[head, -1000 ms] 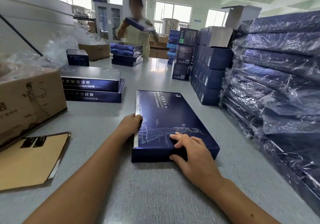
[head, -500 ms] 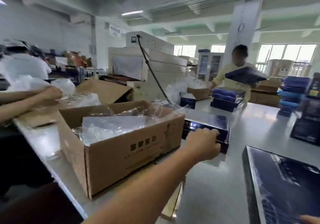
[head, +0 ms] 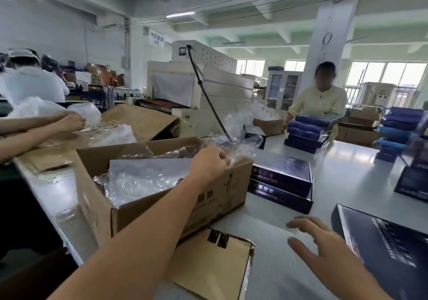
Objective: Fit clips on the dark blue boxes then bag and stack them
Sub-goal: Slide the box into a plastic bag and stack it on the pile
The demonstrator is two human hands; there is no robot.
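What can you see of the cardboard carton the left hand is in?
The cardboard carton is brown corrugated board, open-topped with flaps folded out, dark print on its front. It sits on the grey table, left of two stacked dark blue boxes. Clear plastic bags fill it. The left hand reaches in, fingers curled at the plastic.

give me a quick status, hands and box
Left hand curled in the plastic bags in the cardboard carton. Right hand open, hovering over the table. Dark blue box unbagged at right. Nothing blocking.
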